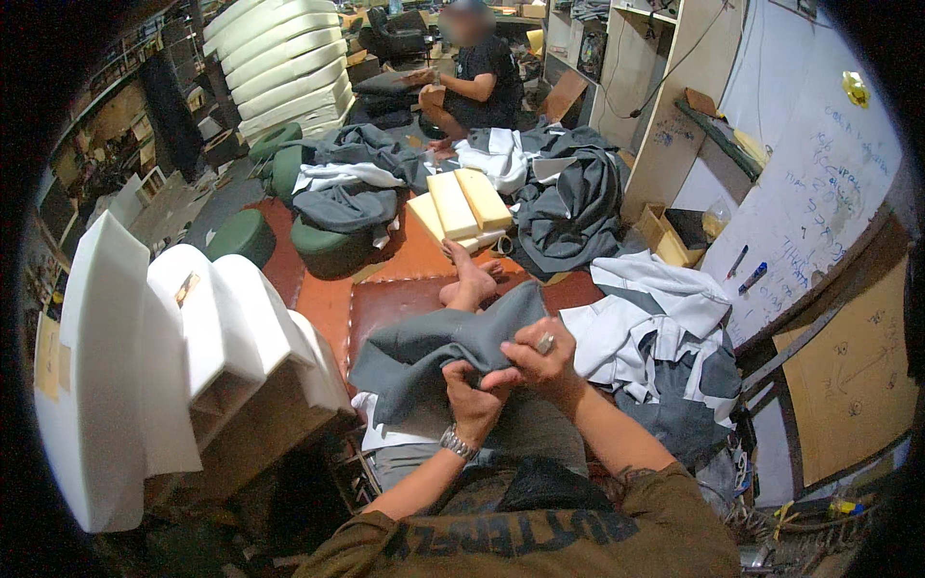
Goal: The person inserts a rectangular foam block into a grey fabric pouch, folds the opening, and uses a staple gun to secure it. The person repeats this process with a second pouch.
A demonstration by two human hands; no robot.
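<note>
A dark grey piece of upholstery fabric with a pale underside lies bunched across my lap. My left hand, with a metal watch at the wrist, is closed on its near edge. Right beside it, my right hand, wearing a ring, grips the same edge, its fingers curled. The two hands almost touch at the thumbs. Whether anything small sits between the fingers is hidden. Past the fabric, my bare feet rest on a red-brown padded mat.
White foam seat shapes stand at left; a foam stack rises behind. Green round cushions, grey fabric heaps and yellow foam blocks lie ahead. White-and-grey fabric is piled at right. A person sits beyond, holding a dark cushion.
</note>
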